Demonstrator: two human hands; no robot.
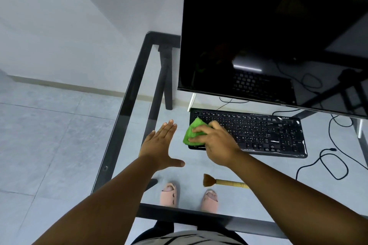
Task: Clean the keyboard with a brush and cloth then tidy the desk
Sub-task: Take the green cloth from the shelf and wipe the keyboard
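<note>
A black keyboard [264, 133] lies on the glass desk [127, 117] under the monitor. My right hand [215, 141] presses a green cloth [192, 132] onto the keyboard's left end, fingers closed over it. My left hand [159, 145] lies flat and open on the glass just left of the keyboard, fingers spread, holding nothing. A brush [223, 182] with brown bristles and a bamboo handle rests on the glass nearer to me, partly hidden under my right forearm.
A large dark monitor [268, 36] stands behind the keyboard on white feet. Black cables [326, 163] loop on the floor at the right, seen through the glass. My feet in pink slippers [169, 195] show under the desk. The black desk frame runs along the left and near edges.
</note>
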